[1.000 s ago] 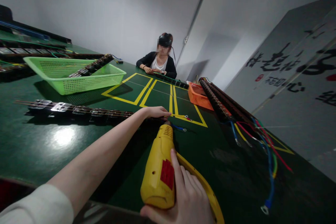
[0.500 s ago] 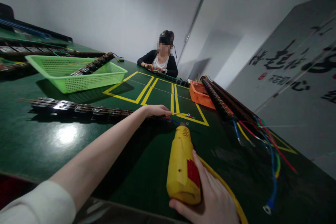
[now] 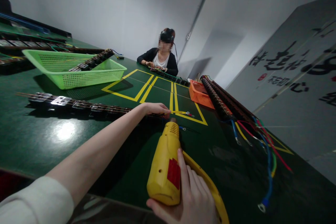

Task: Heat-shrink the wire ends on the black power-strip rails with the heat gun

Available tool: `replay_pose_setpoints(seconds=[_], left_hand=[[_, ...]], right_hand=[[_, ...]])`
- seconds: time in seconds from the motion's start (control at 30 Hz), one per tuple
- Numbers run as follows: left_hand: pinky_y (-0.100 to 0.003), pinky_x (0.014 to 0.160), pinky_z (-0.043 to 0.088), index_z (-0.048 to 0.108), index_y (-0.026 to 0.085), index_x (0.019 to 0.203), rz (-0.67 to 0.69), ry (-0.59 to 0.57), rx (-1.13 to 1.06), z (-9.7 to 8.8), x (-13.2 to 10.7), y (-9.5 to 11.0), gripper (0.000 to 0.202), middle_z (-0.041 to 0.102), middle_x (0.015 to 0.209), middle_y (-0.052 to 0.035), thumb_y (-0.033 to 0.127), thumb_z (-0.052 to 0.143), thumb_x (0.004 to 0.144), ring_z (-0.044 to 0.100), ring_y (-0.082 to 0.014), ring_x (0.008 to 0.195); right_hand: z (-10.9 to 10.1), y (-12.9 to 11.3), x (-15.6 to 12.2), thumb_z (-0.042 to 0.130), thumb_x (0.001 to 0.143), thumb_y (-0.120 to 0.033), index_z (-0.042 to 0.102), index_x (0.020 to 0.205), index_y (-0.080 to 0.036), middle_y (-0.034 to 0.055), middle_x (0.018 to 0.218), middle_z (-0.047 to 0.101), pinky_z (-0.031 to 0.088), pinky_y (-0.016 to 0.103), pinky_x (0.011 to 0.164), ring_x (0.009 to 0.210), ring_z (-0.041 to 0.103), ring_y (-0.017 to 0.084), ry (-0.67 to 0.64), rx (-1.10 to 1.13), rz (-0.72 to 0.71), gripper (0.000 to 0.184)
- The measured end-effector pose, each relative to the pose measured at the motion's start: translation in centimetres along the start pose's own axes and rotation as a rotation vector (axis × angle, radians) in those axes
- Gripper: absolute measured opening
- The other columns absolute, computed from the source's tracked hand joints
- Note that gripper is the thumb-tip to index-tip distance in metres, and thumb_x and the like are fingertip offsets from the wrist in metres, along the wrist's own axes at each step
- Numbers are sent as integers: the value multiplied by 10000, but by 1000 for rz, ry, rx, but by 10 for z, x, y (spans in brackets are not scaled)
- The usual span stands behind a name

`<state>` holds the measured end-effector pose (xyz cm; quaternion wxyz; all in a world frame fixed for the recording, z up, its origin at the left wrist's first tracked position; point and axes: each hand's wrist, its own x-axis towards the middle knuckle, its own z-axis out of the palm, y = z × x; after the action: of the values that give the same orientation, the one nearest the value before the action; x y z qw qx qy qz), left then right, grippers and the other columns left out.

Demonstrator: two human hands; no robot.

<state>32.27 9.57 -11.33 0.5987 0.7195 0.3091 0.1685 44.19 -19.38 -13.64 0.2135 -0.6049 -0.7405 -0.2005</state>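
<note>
My right hand (image 3: pixel 193 192) is wrapped round a yellow heat gun (image 3: pixel 165 168), whose nozzle points away from me. Just beyond the nozzle, the fingers of my left hand (image 3: pixel 157 109) pinch a yellow wire (image 3: pixel 179 112) with a ring terminal at its tip. A red-sleeved terminal shows beside that tip. A blue wire end with a ring terminal (image 3: pixel 183 128) lies right of the nozzle. Leftward from my left hand stretches a long dark strip of metal-plated modules (image 3: pixel 78 105), partly covered by my forearm.
A green basket (image 3: pixel 78 83) with another strip in it stands at the left. An orange basket (image 3: pixel 201 95) and long strips with coloured wires (image 3: pixel 219 99) are at the right. Across the green table (image 3: pixel 126 182), a person (image 3: pixel 162 59) sits handling a strip.
The heat gun in my right hand has shifted left, its nozzle now nearer my left hand. More of the blue wire's terminal shows. My left hand still pinches the yellow wire.
</note>
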Motion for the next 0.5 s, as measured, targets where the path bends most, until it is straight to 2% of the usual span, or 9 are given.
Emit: replay_pose_setpoints(seconds=[0.1,0.23,0.37,0.5], left_hand=[[-232,649,381,665,119,767,1,47,62,0,0,-2,423,632,726,-15,523,694,644,530,-134,699],[-223,634,372,674,118,825,-14,52,129,-1,1,-3,489,647,784,-28,568,672,632,531,-143,728],[-221,653,379,679,121,807,-14,39,210,-2,2,-2,510,653,797,-35,599,645,633,537,-147,730],[-232,654,379,670,121,777,43,4,284,0,-1,0,529,638,759,-35,633,610,654,535,-146,702]], right_hand=[[1,-17,3,435,592,-859,224,1422,-102,141,1033,611,483,417,705,795,593,267,-1,33,36,1143],[1,-32,6,355,608,-882,184,1432,-99,113,916,605,462,427,699,774,581,270,45,37,39,1149],[1,-32,6,358,605,-885,177,1435,-99,108,907,604,447,412,682,753,576,261,49,59,16,1157],[3,-27,2,266,621,-903,146,1448,-111,103,936,622,444,401,705,778,590,257,46,104,-14,1151]])
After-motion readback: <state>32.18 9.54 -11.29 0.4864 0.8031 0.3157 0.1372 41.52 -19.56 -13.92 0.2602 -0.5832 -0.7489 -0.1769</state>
